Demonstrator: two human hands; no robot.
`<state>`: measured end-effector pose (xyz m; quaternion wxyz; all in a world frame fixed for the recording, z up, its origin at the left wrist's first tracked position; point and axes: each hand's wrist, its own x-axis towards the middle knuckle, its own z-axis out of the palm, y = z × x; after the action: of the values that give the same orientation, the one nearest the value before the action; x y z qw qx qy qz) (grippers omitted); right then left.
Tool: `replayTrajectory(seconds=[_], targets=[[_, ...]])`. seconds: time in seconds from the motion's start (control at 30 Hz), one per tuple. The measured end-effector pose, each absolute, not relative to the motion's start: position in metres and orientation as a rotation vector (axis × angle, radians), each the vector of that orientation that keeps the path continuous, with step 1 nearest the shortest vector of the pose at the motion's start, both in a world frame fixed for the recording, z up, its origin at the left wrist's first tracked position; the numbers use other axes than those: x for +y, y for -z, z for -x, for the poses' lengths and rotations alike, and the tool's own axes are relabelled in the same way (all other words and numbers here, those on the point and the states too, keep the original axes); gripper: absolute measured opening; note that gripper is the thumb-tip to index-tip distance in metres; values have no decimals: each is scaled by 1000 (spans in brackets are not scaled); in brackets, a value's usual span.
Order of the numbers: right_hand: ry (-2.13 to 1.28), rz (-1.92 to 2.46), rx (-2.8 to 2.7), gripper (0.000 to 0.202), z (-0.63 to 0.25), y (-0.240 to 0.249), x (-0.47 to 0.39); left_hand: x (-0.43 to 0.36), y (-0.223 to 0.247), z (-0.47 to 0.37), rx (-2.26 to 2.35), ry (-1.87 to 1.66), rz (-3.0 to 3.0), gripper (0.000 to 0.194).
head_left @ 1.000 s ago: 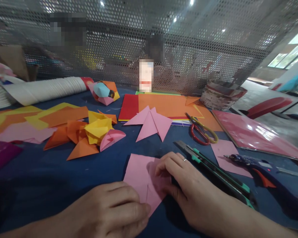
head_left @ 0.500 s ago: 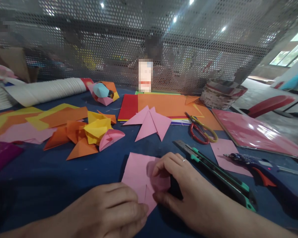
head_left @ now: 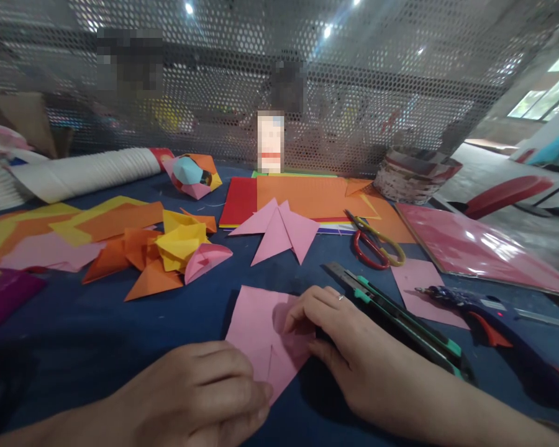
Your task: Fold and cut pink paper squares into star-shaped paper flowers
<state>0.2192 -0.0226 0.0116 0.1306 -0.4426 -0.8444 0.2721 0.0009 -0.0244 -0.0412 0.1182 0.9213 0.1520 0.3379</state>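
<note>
A pink sheet of paper (head_left: 256, 323) lies on the blue table in front of me, with a short crease line in its lower part. My left hand (head_left: 205, 391) is closed at its lower left edge, fingertips pinching the near corner. My right hand (head_left: 330, 335), with a ring on one finger, grips the right edge, its curled fingers on top and its thumb at the side. Just beyond the sheet is a folded pink paper piece (head_left: 282, 233) with pointed flaps. A green and black box cutter (head_left: 395, 316) lies beside my right hand.
Orange and yellow folded papers (head_left: 168, 248) sit at the left. Scissors (head_left: 375, 242) lie by stacked coloured sheets (head_left: 302, 195). A glue gun (head_left: 484, 310), a pink paper pack (head_left: 475, 242) and a woven basket (head_left: 417, 177) are at the right. White paper cups (head_left: 93, 174) lie behind.
My right thumb has moved from the middle of the pink sheet out to its right edge. My left hand stays at the near corner. The view has shifted slightly.
</note>
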Motion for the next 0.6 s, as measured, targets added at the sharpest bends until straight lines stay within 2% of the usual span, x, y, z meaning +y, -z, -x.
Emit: replayTrajectory(seconds=[0.13,0.33,0.5,0.6], targets=[[-775,1268,-2450,38,-219,-8,-23,-25,37,6,372,-895,-2755,22],[-779,1223,-2403,39,-221,-2,-23,-10,13,23,351,-876,-2476,25],[-833,1170,-2427,36,-222,-4,-21,5,-3,24,509,-581,-2508,44],[-875,1144,-2447,36,-222,-5,-21,2,-4,23,470,-539,-2511,59]])
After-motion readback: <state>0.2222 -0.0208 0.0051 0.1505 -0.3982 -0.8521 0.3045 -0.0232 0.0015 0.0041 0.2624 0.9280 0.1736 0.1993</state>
